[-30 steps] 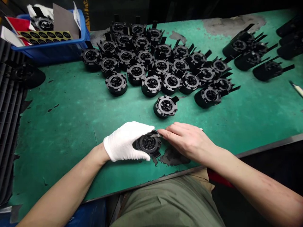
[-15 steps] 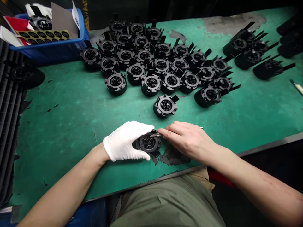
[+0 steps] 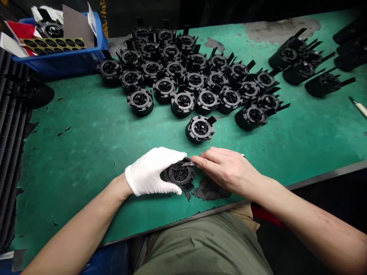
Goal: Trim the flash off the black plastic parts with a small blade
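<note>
My left hand (image 3: 155, 170), in a white glove, is closed around a round black plastic part (image 3: 180, 173) near the table's front edge. The part's ribbed round face is turned up, and a dark tab sticks out at its lower right. In my bare right hand (image 3: 225, 166) is a slim knife (image 3: 188, 164) with a pointed metal blade, its tip at the upper right rim of the part. My fingers hide most of the knife's handle. Just beyond my hands stands another round black part (image 3: 200, 128) with a raised tab.
Several similar black parts (image 3: 183, 101) crowd the middle of the green table (image 3: 86, 145). Taller black cylinders (image 3: 299, 70) stand at the right, near a pen-like tool (image 3: 358, 106). A blue bin (image 3: 71, 61) with stickers and papers sits back left, above a black slatted surface (image 3: 10, 152).
Both hands, the knife and the held part stay almost in place. The view has shifted very slightly.
</note>
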The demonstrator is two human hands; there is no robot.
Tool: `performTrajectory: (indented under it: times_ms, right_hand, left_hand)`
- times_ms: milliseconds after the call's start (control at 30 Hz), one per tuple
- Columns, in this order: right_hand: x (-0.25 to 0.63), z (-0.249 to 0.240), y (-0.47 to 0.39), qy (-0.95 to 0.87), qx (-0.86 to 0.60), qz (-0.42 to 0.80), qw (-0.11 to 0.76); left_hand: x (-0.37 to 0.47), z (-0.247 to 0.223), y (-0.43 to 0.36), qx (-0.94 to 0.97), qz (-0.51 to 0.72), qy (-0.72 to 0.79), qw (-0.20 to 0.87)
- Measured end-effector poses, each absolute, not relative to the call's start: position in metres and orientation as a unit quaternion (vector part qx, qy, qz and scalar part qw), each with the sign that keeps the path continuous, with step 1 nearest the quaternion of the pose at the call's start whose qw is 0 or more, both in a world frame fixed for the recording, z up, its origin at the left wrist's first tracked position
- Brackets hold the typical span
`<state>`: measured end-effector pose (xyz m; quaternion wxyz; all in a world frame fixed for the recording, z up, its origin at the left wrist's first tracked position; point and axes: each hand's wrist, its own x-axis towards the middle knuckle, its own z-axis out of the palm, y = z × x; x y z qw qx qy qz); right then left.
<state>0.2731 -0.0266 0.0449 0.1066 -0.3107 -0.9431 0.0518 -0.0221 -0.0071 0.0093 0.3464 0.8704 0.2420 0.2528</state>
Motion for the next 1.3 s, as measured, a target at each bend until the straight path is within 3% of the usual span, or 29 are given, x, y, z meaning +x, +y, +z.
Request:
performTrajectory:
  times_ms: [1033, 1300]
  right_hand:
    - [0.275, 0.059, 0.008, -0.985, -0.144, -0.039, 0.088]
    - [0.278, 0.051, -0.014, -0.961, -0.253, 0.028, 0.112]
  left_hand:
    - [-0.021, 0.013, -0.007, 0.874, 0.254, 0.239, 0.337]
    - [-0.021, 0.012, -0.006, 0.873, 0.265, 0.228, 0.341]
